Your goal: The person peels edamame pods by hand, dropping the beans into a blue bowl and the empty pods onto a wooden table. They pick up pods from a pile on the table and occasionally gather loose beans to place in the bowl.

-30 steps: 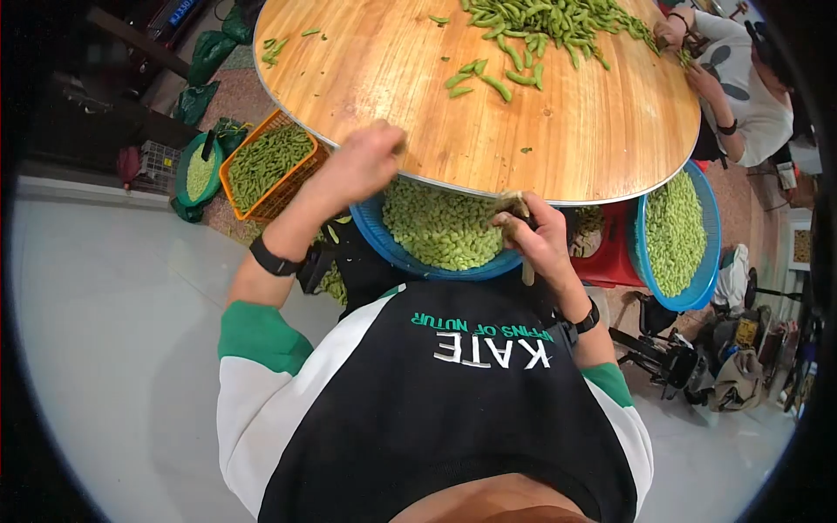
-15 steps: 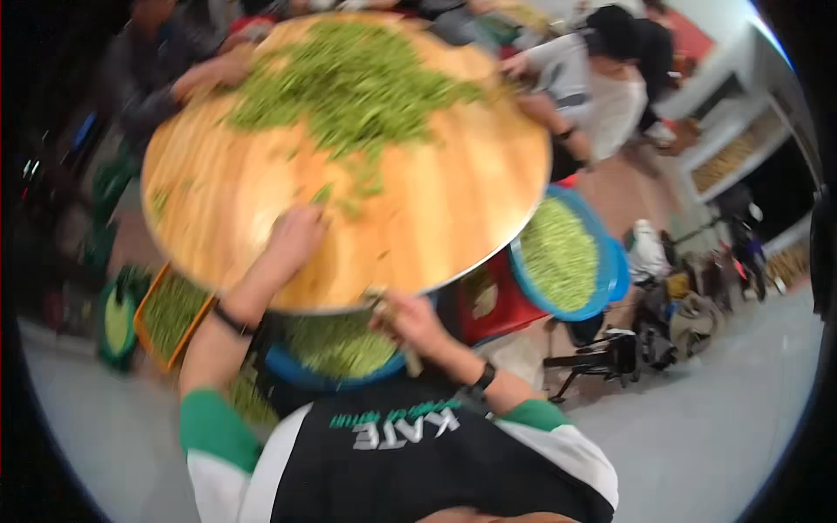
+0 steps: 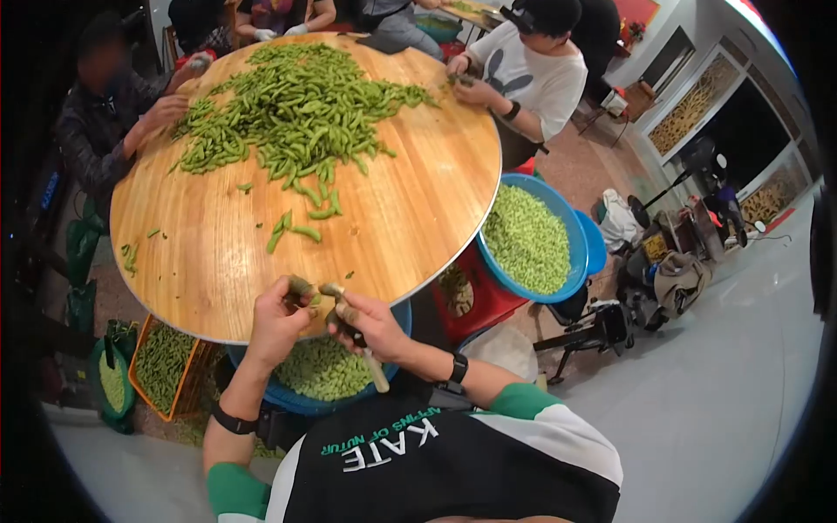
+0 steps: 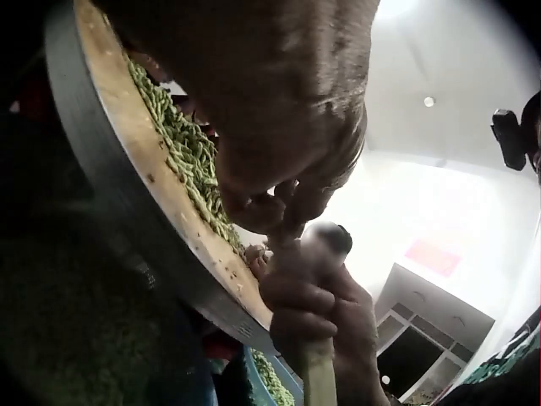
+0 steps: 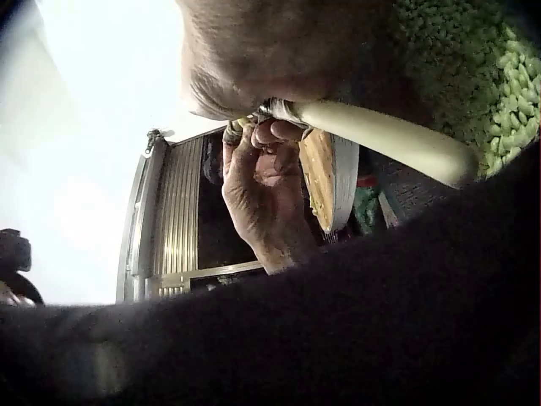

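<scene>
Both hands meet just over the near edge of the round wooden table (image 3: 392,253). My left hand (image 3: 277,324) pinches a green bean pod (image 3: 315,301), mostly covered by the fingers. Close against it, my right hand (image 3: 373,327) grips a tool by its cream handle (image 5: 380,135); a metal collar shows, but the working end is hidden in the hand. Below the hands sits a blue tub of shelled green beans (image 3: 324,370). A few loose pods (image 3: 292,231) lie on the table beyond, in front of a large heap of pods (image 3: 296,113).
An orange crate of pods (image 3: 164,362) stands at the left, beside a green basin (image 3: 112,383). To the right are a second blue tub of beans (image 3: 532,240) and a red stool (image 3: 479,301). Other people sit around the table's far side.
My left hand reached out over the table to the loose pods, then came back with a pod to meet the right hand. The head view has swung up and right, showing more people.
</scene>
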A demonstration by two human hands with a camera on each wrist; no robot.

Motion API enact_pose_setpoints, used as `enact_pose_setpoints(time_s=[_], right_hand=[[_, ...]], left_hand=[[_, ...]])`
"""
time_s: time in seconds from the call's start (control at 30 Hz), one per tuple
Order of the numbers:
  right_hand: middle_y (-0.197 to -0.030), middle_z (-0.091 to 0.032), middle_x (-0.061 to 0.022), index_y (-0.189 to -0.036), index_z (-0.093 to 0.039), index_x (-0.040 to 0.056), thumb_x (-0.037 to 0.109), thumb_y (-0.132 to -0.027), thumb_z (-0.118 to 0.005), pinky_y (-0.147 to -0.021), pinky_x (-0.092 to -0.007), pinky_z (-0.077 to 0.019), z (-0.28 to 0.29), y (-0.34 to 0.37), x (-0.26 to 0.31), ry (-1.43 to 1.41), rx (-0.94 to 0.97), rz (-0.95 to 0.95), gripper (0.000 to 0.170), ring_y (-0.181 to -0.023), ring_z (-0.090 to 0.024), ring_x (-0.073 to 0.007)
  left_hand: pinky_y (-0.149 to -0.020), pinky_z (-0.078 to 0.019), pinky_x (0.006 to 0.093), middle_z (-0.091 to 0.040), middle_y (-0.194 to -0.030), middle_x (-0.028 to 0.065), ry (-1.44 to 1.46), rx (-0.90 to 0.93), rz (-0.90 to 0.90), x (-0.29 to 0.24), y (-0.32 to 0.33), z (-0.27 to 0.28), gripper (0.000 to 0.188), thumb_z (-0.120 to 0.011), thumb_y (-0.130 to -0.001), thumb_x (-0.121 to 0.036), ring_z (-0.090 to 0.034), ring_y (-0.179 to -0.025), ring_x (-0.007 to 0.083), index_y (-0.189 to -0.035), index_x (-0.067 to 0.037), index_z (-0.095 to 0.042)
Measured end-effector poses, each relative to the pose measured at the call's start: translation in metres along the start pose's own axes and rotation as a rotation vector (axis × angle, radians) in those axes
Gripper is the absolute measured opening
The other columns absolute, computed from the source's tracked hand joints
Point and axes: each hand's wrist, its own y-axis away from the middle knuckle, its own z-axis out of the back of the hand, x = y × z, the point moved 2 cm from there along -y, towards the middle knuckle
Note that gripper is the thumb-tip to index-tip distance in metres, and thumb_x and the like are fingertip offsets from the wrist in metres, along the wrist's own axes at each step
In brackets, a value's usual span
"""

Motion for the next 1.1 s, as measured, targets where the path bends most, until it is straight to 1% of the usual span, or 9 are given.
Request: enact_pose_setpoints(time_s=[0.07,0.3,0.47,0.53,0.6,0.67,0.8,1.0,1.1], right_hand=[[-0.079,-0.058,-0.0003,-0.113,-0.053,0.0044,0.02,-0.098,-0.045,-0.044,-0.0195,-0.0381,-0.005,-0.003,0.0,0.012,0.021,0.035,0.023,-0.053,-0.049,-0.0056],[-0.078,-0.061,0.0015,-0.13,-0.051,0.0112,0.023,-0.097,-0.05,-0.046,-0.0183,-0.0356,0.0,0.004,-0.004,0.036,0.014,-0.076,0.035,-0.053,-0.049,-0.0046],[-0.078,-0.06,-0.0049,-0.112,-0.053,-0.0008,0.021,-0.098,-0.045,-0.042,-0.0205,-0.0352,-0.011,0.007,0.009,-0.061,0.101,-0.022,0.027,-0.05,-0.046,-0.0079],[-0.084,-0.057,-0.0077,-0.136,-0.04,0.0032,0.02,-0.099,-0.043,-0.043,-0.0188,-0.0349,-0.009,0.007,0.01,-0.091,0.17,-0.021,0.041,-0.052,-0.043,-0.0075],[-0.08,-0.055,-0.0062,-0.137,-0.039,0.0028,0.019,-0.099,-0.043,-0.043,-0.0187,-0.035,-0.01,0.007,0.01,-0.09,0.162,-0.025,0.041,-0.051,-0.042,-0.0071],[-0.076,-0.057,-0.0046,-0.119,-0.052,-0.0009,0.018,-0.098,-0.045,-0.042,-0.02,-0.0346,-0.013,0.009,0.015,-0.13,0.114,-0.046,0.029,-0.051,-0.045,-0.0079],[-0.075,-0.057,-0.0043,-0.124,-0.051,0.0006,0.016,-0.097,-0.047,-0.041,-0.0197,-0.0342,-0.008,0.008,0.008,-0.081,0.096,-0.03,0.031,-0.05,-0.045,-0.0077],[-0.076,-0.058,-0.0046,-0.123,-0.053,0.0011,0.014,-0.096,-0.05,-0.041,-0.0196,-0.033,0.002,0.01,0.004,-0.129,0.174,-0.024,0.031,-0.048,-0.044,-0.0074],[-0.078,-0.057,-0.0061,-0.132,-0.046,0.0001,0.008,-0.094,-0.049,-0.046,-0.0189,-0.0364,0.008,0.007,0.001,0.163,0.22,-0.011,0.039,-0.053,-0.046,-0.008]], left_hand=[[-0.059,-0.0452,0.0205,-0.058,-0.087,0.0032,0.243,-0.013,0.043,-0.009,0.006,-0.015,0.015,-0.06,-0.08,0.006,-0.054,-0.071,0.0073,-0.093,0.0,-0.054],[-0.043,-0.0338,0.019,-0.06,-0.065,-0.0006,0.152,-0.042,0.212,0.008,0.011,-0.009,0.013,-0.069,-0.081,-0.011,-0.048,-0.05,0.0032,-0.088,-0.002,-0.063],[-0.046,-0.0379,0.0187,-0.06,-0.065,0.0001,0.141,-0.023,0.283,-0.003,0.022,-0.006,0.011,-0.069,-0.082,-0.012,-0.052,-0.053,0.0045,-0.081,-0.002,-0.065],[-0.048,-0.0395,0.0188,-0.061,-0.066,0.0002,0.174,0.05,0.188,-0.005,0.021,-0.006,0.01,-0.066,-0.084,-0.012,-0.053,-0.055,0.0046,-0.083,-0.001,-0.065],[-0.05,-0.0406,0.0189,-0.061,-0.068,0.0001,0.164,0.055,0.186,-0.004,0.023,-0.005,0.009,-0.064,-0.085,-0.01,-0.054,-0.058,0.0042,-0.084,-0.001,-0.066],[-0.052,-0.0418,0.0188,-0.061,-0.069,-0.0003,0.133,0.072,0.155,-0.004,0.025,-0.005,0.008,-0.063,-0.086,-0.008,-0.055,-0.06,0.004,-0.086,-0.001,-0.066],[-0.053,-0.0425,0.0187,-0.061,-0.069,-0.0006,0.164,0.06,0.137,0.001,0.025,-0.005,0.008,-0.062,-0.086,-0.008,-0.056,-0.061,0.0041,-0.086,-0.001,-0.066],[-0.049,-0.0408,0.0193,-0.062,-0.073,0.0,0.604,0.147,0.341,0.021,0.025,-0.006,0.01,-0.061,-0.088,-0.01,-0.055,-0.061,0.0041,-0.091,-0.001,-0.064],[-0.044,-0.0368,0.0188,-0.062,-0.075,0.0004,0.93,0.269,0.401,0.023,0.029,-0.014,0.009,-0.06,-0.089,-0.01,-0.052,-0.054,0.0038,-0.089,-0.002,-0.063]])
